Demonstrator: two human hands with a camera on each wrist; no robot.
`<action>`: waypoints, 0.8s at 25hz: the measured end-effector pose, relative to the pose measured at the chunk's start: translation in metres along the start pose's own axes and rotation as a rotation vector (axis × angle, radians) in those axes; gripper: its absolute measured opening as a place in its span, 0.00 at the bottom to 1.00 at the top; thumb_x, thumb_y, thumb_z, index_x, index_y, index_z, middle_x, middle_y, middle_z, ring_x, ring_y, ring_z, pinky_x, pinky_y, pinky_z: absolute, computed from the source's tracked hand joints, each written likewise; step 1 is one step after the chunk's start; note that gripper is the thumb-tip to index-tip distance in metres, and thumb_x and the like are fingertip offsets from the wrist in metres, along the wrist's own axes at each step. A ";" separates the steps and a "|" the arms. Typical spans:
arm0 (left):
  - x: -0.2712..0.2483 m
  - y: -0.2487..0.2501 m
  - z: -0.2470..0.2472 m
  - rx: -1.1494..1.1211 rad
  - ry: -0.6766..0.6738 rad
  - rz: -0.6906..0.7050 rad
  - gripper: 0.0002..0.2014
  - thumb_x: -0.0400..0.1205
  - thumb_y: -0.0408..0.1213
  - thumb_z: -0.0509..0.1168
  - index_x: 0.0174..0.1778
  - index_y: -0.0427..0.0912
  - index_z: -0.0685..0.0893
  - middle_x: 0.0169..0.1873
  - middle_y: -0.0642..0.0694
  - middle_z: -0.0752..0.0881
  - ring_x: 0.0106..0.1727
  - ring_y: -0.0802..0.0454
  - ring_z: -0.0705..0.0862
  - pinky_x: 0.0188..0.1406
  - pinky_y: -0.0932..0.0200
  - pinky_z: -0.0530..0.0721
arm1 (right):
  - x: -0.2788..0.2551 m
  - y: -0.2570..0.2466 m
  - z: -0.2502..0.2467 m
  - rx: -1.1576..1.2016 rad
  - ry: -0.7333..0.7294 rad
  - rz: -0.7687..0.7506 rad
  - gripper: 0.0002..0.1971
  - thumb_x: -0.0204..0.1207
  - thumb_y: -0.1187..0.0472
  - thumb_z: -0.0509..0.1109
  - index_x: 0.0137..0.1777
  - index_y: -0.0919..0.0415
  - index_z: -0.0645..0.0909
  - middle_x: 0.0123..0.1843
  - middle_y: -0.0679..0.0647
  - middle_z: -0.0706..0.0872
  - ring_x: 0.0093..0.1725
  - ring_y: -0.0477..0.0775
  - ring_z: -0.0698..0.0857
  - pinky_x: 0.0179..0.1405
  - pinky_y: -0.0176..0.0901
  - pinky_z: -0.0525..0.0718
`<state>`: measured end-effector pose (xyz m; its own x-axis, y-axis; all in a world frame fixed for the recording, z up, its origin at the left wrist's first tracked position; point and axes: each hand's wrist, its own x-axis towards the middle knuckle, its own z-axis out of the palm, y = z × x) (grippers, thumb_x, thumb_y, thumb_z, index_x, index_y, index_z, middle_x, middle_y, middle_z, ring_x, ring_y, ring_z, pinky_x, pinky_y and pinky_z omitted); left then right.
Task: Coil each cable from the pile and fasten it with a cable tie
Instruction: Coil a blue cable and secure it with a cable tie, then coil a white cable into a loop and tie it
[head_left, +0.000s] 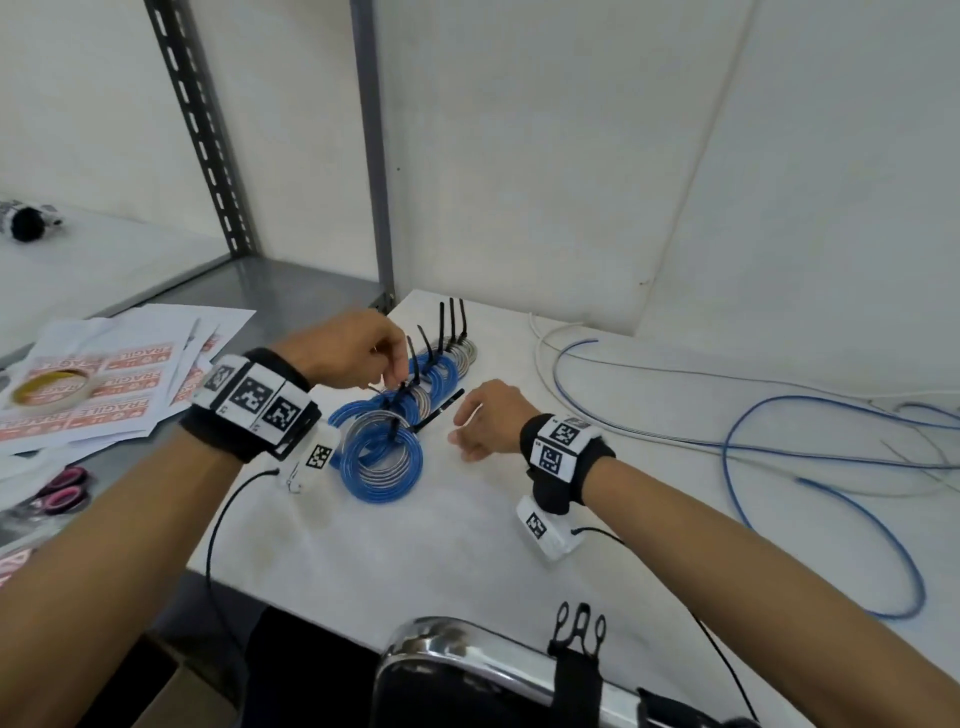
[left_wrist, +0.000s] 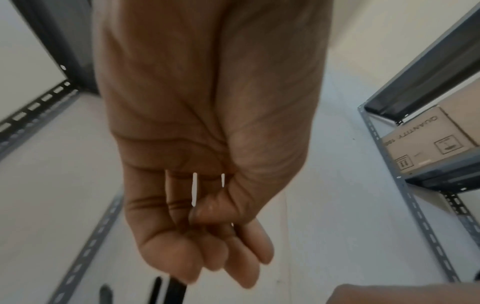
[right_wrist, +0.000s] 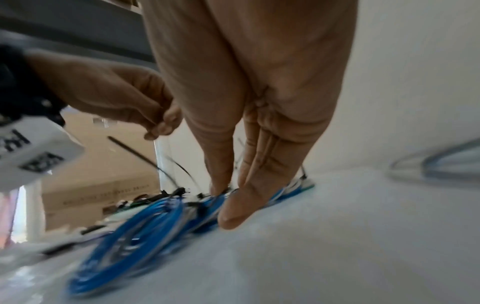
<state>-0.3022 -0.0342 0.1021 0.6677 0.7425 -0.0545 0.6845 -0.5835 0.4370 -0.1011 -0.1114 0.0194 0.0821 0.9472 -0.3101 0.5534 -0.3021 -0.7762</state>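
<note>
Left hand (head_left: 358, 358) grip hidden (cable ties (head_left: 441, 332) blurred).

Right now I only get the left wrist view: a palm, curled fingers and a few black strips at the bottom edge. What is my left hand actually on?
Observer: In the head view, your left hand pinches the tail of a black plastic cable tie. The tie stands up from a row of tied blue and grey cable coils.
Operator: And my right hand?
Observer: The right hand holds nothing. Its wrist view shows straight fingers, tips down beside the coils.
Operator: Any cable left to coil?
Observer: Yes, a loose blue cable lies uncoiled on the white table, to your right.
</note>
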 end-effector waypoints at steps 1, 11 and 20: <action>0.008 0.017 -0.002 0.018 0.016 0.013 0.17 0.79 0.20 0.59 0.40 0.45 0.88 0.37 0.51 0.92 0.41 0.59 0.88 0.33 0.73 0.80 | -0.002 0.006 -0.016 -0.068 0.083 -0.020 0.09 0.76 0.64 0.80 0.49 0.61 0.82 0.49 0.64 0.91 0.38 0.58 0.93 0.48 0.51 0.93; 0.105 0.157 0.099 -0.088 -0.265 0.253 0.07 0.82 0.28 0.66 0.52 0.40 0.87 0.47 0.41 0.92 0.35 0.53 0.86 0.33 0.60 0.86 | -0.067 0.151 -0.161 -0.710 0.553 0.431 0.30 0.79 0.46 0.75 0.71 0.67 0.74 0.70 0.64 0.78 0.68 0.67 0.81 0.62 0.54 0.81; 0.115 0.223 0.168 -0.596 -0.569 0.113 0.28 0.89 0.59 0.57 0.70 0.37 0.80 0.62 0.38 0.88 0.63 0.40 0.88 0.56 0.46 0.90 | -0.086 0.129 -0.184 0.386 0.693 0.112 0.09 0.77 0.66 0.79 0.40 0.62 0.80 0.40 0.61 0.87 0.35 0.55 0.87 0.36 0.47 0.90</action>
<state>-0.0234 -0.1348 0.0422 0.8789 0.3161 -0.3573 0.4412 -0.2537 0.8608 0.1157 -0.2122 0.0465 0.6866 0.7221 -0.0839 0.1958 -0.2949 -0.9353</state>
